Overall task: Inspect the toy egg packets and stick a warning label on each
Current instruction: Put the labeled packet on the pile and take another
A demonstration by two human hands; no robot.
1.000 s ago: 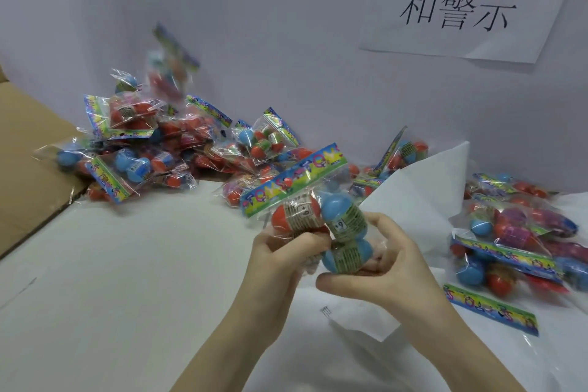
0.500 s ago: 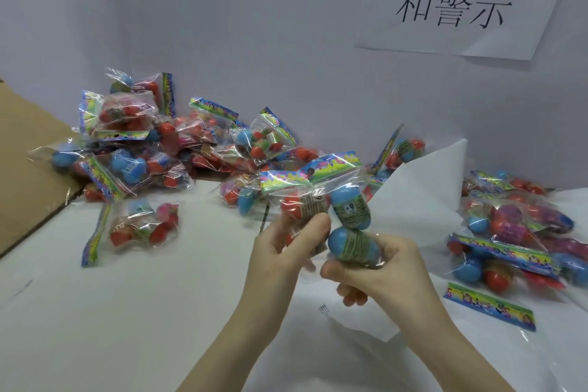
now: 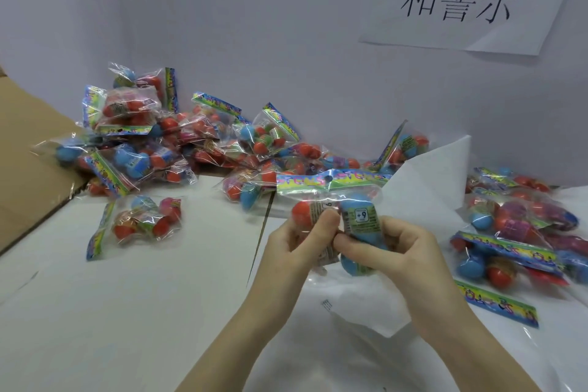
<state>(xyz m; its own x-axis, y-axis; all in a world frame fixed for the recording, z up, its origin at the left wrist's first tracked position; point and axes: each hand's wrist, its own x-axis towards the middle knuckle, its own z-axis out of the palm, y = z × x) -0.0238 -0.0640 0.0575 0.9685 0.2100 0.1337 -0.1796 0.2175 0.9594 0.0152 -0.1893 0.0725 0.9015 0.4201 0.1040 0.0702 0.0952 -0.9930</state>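
Note:
A clear toy egg packet (image 3: 337, 200) with a rainbow header strip, a red egg and blue eggs is held up above the table's middle. My left hand (image 3: 296, 245) grips its left side, thumb on the red egg. My right hand (image 3: 394, 248) grips the right side, fingers curled round the blue eggs. A big pile of egg packets (image 3: 178, 143) lies at the back left against the wall. One single packet (image 3: 140, 219) lies apart in front of that pile. Another heap of packets (image 3: 521, 232) sits at the right.
A white backing sheet (image 3: 429, 188) stands up behind my hands and spreads over the table at the right. A brown cardboard flap (image 3: 22, 149) lies at the far left. A paper sign (image 3: 461, 0) hangs on the wall. A loose rainbow header strip (image 3: 496, 302) lies at the right.
A packet that was in the air at the back left has landed in front of the left pile. Both hands have turned the held packet, its header now level.

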